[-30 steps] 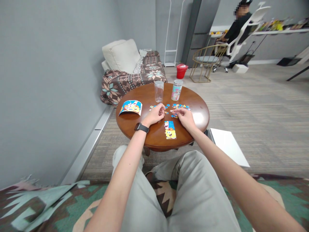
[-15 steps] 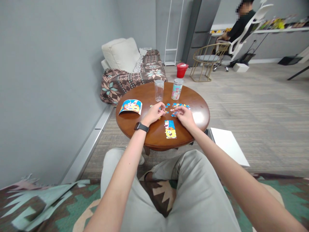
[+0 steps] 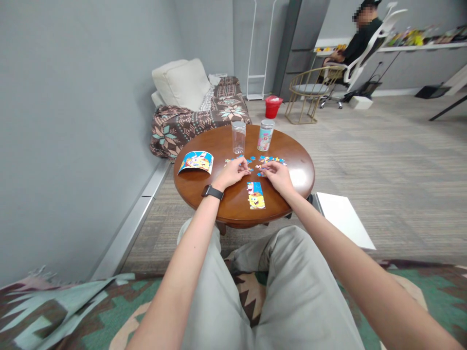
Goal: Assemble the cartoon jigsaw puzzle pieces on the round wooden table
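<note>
Loosely, the left hand [image 3: 233, 173] and right hand [image 3: 279, 177] curl, each grip nearly closed among scattered puzzle pieces [image 3: 273, 160]; whether either pinches one, I cannot tell. Just this side, the joined section [image 3: 256, 196] lies flat on the surface [image 3: 236, 210].

The left hand [image 3: 235, 172] and right hand [image 3: 276, 175] partly hide the pieces [image 3: 272, 159]; whether either pinches one is too small to tell. The jar label [image 3: 264, 139] is blurred. The top edge crops the fridge [image 3: 305, 31].
</note>
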Tool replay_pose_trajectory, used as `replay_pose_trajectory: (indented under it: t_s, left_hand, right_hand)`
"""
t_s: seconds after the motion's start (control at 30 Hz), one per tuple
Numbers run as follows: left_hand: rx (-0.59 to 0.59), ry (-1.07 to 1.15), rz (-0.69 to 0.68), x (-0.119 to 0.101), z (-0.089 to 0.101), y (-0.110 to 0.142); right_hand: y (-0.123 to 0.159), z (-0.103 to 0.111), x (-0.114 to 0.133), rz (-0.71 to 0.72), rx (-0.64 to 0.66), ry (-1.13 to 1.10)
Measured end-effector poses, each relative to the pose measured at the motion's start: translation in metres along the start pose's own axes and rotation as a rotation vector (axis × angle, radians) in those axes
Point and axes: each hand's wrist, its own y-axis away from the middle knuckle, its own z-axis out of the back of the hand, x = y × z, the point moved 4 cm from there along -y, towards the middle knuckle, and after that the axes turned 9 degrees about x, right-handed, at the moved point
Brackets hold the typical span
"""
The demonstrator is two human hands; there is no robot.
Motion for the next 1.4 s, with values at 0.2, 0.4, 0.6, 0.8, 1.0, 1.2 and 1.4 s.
replay_pose_trajectory:
  t_s: [0.2, 0.4, 0.6, 0.8, 1.0, 1.2, 1.4]
  left_hand:
    - [0.005, -0.106, -0.025, -0.001, 0.001, 0.000]
    - [0.020, -0.154, -0.017, -0.008, 0.003, 0.001]
    - [0.058, -0.153, 0.021, -0.011, 0.002, 0.002]
    - [0.001, -0.192, -0.003, -0.012, 0.001, 0.002]
    - [0.015, -0.198, -0.059, -0.013, -0.001, 0.003]
    - [0.031, -0.294, -0.068, -0.017, 0.002, 0.002]
    - [0.057, -0.230, -0.030, -0.017, 0.002, 0.003]
  right_hand:
    - [0.003, 0.004, 0.010, 0.070, -0.010, 0.244]
    - [0.003, 0.000, 0.011, 0.002, 0.039, 0.157]
    - [0.002, 0.000, 0.009, -0.011, 0.072, 0.172]
    - [0.001, -0.002, 0.004, -0.005, 0.087, 0.128]
    - [0.000, 0.000, 0.006, 0.022, 0.039, 0.134]
    - [0.002, 0.002, 0.008, -0.002, 0.042, 0.246]
    - [0.004, 0.000, 0.014, 0.040, 0.048, 0.194]
